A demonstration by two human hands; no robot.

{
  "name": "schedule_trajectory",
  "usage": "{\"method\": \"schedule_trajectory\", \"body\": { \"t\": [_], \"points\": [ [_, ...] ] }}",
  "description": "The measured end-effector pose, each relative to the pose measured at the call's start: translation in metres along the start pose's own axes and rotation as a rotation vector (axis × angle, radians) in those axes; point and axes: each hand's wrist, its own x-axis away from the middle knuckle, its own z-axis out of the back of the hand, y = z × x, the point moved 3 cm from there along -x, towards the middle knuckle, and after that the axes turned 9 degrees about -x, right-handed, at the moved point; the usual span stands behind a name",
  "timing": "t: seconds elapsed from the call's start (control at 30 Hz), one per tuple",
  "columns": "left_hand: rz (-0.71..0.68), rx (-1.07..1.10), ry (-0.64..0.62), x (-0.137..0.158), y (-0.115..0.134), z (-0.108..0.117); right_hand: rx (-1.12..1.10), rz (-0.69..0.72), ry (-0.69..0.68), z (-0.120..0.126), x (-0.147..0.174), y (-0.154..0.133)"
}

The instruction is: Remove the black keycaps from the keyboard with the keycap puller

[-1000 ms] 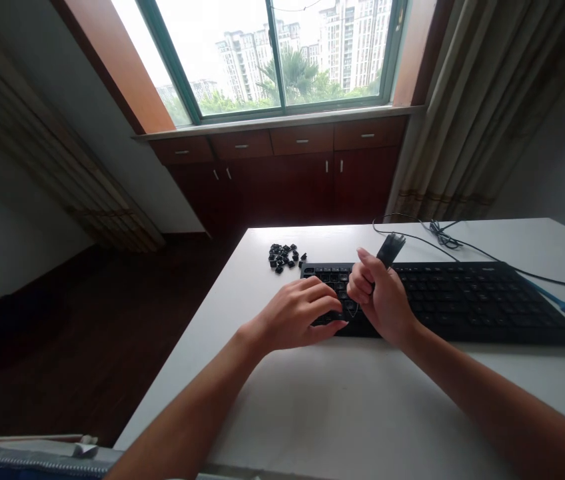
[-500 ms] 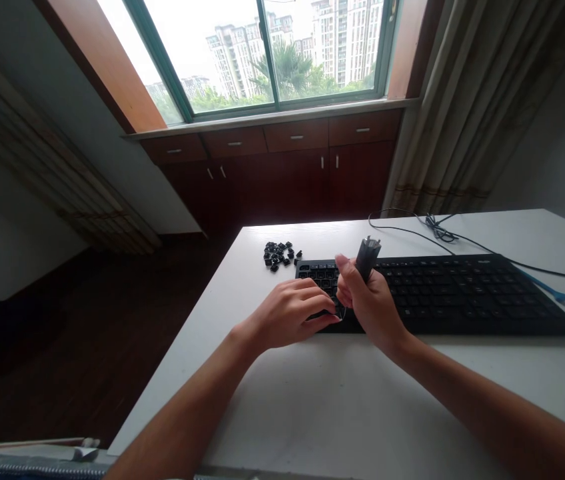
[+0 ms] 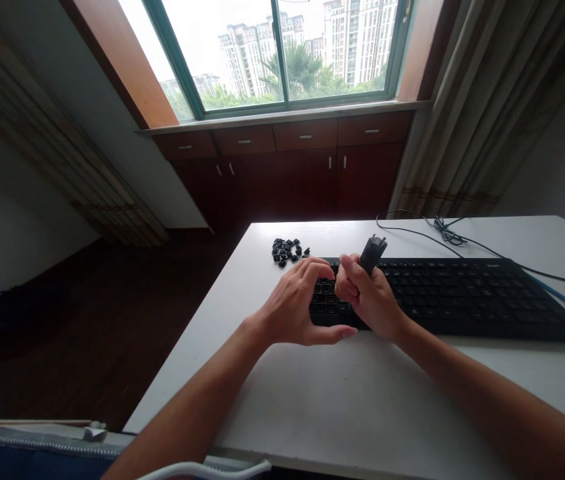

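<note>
And here's the right hand (image 3: 372,300), clenched in a fist around a dark, narrow, stick-like tool (image 3: 373,253), its pronged upper end poking out above the thumb, right over the left part of a long, flat, black plastic keyboard (image 3: 482,300) lying along the white tabletop (image 3: 337,400). Across from it, the left hand (image 3: 295,303) is spread in a wide C at the keyboard's left end, fingers curled over the keys, thumb reaching along the front edge, nothing visible in the gap between. For work this fine, I'd say the tool wants to be square to the key under it, with short, straight effort from the wrist; a slanted pull could catch the neighbours. That left hand would do well to bear down on the frame and keep its fingertips clear of the tool's lower end. Now, the trouble spots: that lower end is lost behind the right fist, so whether it touches a key, I cannot tell. The left hand covers the keyboard's far left corner, and the keys between the hands are too dark to read. Just beyond, the heap of small black plastic pieces (image 3: 282,252), probably keycaps, runs together too much to count.
</note>
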Motion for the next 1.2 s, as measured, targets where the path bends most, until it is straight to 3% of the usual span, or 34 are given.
{"method": "schedule_trajectory", "body": {
  "t": [0.13, 0.3, 0.37, 0.53, 0.67, 0.9, 1.2],
  "points": [
    [0.080, 0.007, 0.036, 0.003, -0.001, -0.009, -0.040, -0.082, -0.044, 0.006, -0.002, 0.000],
    [0.255, 0.185, -0.006, 0.005, 0.011, -0.028, 0.267, 0.005, 0.017, 0.002, 0.004, 0.004],
    [0.285, 0.259, -0.010, 0.005, 0.018, -0.035, 0.296, -0.003, 0.050, -0.004, 0.006, 0.008],
    [0.375, 0.270, 0.130, 0.007, 0.027, -0.048, 0.319, 0.003, 0.128, -0.014, 0.000, 0.016],
    [0.430, 0.259, 0.150, 0.012, 0.029, -0.054, 0.437, 0.009, 0.164, -0.015, -0.002, 0.019],
    [0.365, 0.196, 0.092, 0.010, 0.038, -0.055, 0.296, 0.126, 0.212, -0.003, 0.009, 0.022],
    [0.458, 0.218, -0.025, 0.010, 0.037, -0.053, 0.183, 0.245, 0.181, -0.004, 0.008, 0.020]
  ]
}}
